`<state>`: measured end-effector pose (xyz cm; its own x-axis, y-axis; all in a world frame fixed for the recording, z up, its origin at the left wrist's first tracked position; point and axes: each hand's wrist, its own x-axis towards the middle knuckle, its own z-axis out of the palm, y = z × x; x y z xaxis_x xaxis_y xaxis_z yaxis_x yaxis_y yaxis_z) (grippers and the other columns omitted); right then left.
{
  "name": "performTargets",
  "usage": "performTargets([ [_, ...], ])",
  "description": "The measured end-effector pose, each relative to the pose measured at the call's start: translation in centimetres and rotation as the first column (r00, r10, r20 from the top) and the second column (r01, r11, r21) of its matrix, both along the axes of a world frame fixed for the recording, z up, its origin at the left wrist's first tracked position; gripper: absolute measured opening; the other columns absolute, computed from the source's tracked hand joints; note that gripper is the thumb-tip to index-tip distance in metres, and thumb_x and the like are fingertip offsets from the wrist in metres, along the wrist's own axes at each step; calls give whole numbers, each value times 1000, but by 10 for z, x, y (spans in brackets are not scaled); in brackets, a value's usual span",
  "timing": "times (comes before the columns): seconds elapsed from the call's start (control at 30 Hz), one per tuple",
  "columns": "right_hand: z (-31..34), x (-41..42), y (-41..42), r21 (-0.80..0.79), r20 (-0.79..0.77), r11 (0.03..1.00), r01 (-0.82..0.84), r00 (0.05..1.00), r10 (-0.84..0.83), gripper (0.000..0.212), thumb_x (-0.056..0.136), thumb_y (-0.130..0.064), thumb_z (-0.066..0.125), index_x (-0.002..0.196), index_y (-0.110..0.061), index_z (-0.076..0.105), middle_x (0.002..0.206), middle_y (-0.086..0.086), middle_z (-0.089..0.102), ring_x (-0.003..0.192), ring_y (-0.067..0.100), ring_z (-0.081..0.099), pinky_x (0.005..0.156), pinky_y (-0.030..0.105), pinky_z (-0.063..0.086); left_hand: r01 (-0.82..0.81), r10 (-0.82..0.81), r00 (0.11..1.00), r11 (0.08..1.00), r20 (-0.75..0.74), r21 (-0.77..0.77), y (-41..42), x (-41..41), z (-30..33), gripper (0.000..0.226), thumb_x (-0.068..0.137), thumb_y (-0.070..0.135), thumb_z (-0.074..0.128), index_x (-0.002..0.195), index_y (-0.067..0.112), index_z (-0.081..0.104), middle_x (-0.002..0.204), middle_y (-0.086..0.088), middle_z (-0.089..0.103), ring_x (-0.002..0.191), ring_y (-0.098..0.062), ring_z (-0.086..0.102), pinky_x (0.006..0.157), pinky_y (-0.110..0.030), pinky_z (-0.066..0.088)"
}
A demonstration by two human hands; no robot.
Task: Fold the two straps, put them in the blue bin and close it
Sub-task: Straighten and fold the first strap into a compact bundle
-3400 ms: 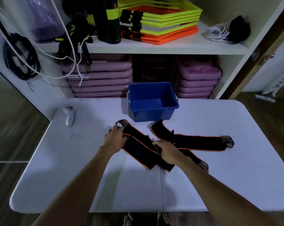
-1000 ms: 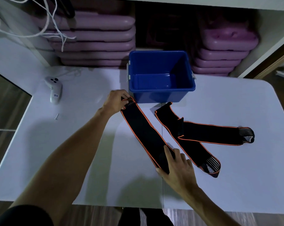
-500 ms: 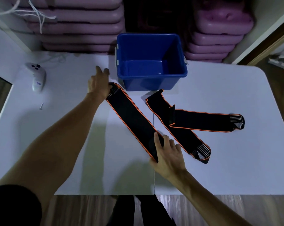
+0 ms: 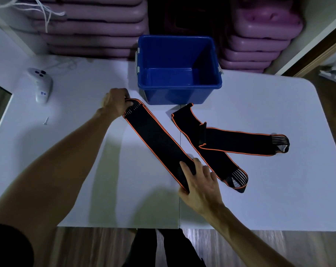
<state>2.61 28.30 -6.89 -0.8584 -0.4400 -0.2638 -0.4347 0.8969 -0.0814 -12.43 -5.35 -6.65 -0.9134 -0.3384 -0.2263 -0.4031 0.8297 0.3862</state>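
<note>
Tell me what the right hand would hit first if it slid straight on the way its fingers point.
The right hand points up-left along the strap it presses. Sliding on, it would probably reach the left hand at the far end first.

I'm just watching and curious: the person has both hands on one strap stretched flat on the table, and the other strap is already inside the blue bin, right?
Not quite. The head view shows the other strap on the table, right of the one held by the left hand and right hand; the blue bin holds nothing.

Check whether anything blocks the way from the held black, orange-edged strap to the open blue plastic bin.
Nothing visible does. The black orange-edged strap lies just in front of the open blue plastic bin, whose inside is empty and lidless.
</note>
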Motion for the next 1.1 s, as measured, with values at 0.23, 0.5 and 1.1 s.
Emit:
performTargets([
  [0.23,-2,0,7,-4,-10,1000,-8,1000,8,72,67,-42,68,133,-20,49,131,18,51,96,35,59,75,47,52,-72,64,986,996,-152,-50,7,11,7,29,83,22,72,101,3,61,109,-20,54,92,-37,59,79,-42,49],
  [0.5,1,2,11,-33,-54,999,-6,999,4,64,76,-47,68,131,-21,51,134,15,50,111,37,55,79,49,52,109,-86,958,992,-275,67,29,22,7,10,82,7,68,89,1,71,86,-15,69,76,-27,60,72,-31,46],
  [1.1,10,14,28,-167,-89,986,27,995,-43,52,80,-47,60,125,-21,58,135,10,51,109,34,51,84,45,47,-77,60,982,993,-180,-91,25,0,4,31,91,16,60,117,1,55,118,-26,52,106,-44,53,88,-49,49],
])
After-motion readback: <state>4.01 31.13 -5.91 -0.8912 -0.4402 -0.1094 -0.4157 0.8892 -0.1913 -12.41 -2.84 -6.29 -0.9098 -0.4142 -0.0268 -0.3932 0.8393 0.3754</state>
